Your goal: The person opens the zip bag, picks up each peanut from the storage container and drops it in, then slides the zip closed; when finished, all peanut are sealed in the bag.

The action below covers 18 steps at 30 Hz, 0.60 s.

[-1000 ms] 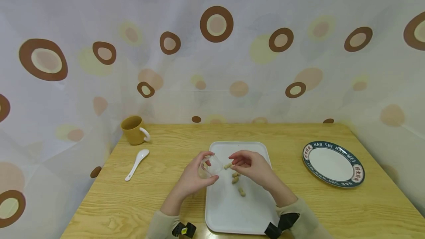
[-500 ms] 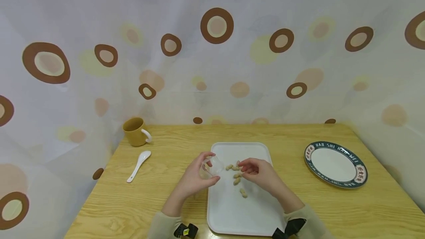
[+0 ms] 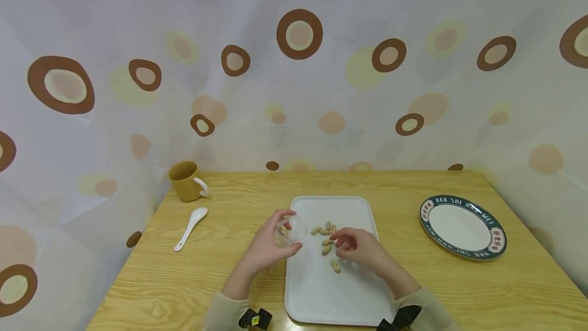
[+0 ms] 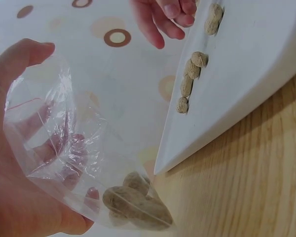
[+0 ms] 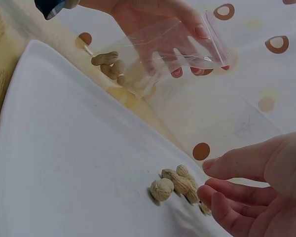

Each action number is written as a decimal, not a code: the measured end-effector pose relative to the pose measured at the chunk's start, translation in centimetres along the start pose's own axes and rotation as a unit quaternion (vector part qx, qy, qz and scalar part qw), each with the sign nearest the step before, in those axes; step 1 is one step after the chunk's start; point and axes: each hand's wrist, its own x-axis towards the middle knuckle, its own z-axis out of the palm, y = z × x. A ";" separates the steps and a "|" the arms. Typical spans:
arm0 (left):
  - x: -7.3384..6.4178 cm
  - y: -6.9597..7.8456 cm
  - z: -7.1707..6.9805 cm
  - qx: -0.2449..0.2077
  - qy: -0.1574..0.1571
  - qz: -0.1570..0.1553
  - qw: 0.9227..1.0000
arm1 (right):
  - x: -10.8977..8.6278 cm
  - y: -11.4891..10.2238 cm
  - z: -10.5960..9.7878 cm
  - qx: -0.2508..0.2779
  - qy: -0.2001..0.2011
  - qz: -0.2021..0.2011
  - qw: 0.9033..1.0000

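My left hand (image 3: 271, 239) grips a clear plastic zip bag (image 4: 64, 128) at the tray's left edge, thumb and fingers spread around its mouth. Several unshelled peanuts (image 4: 133, 202) lie in the bag's bottom corner. More peanuts (image 3: 326, 250) lie loosely grouped on the white tray (image 3: 331, 295). Just right of them is my right hand (image 3: 360, 250), its fingertips close beside the nearest ones. In the right wrist view a gap shows between its thumb and bent fingers, with nothing in it.
A mustard mug (image 3: 185, 183) with a white handle stands at the table's back left. In front of it lies a white spoon (image 3: 190, 229). On the right is a plate (image 3: 459, 228) with a green lettered rim. A spotted curtain (image 3: 298, 91) hangs behind the table.
My right hand has moved right, away from the bag, and slightly nearer to me. More peanuts now show on the tray by its fingertips. The left hand keeps holding the bag in place.
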 end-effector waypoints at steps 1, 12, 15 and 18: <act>0.0 0.0 0.0 -0.001 -0.001 -0.001 1.000 | 0.0 0.1 0.0 -0.001 -0.005 -0.001 1.000; 0.1 0.0 0.2 0.000 0.002 -0.001 1.000 | 0.0 0.7 0.4 -0.019 -0.022 -0.010 1.000; 0.2 0.0 0.3 0.003 0.002 0.003 1.000 | 0.0 0.8 0.6 -0.025 -0.023 -0.012 0.999; 0.2 0.0 0.3 0.005 0.002 0.004 1.000 | 0.1 0.8 0.8 -0.024 -0.031 -0.013 0.999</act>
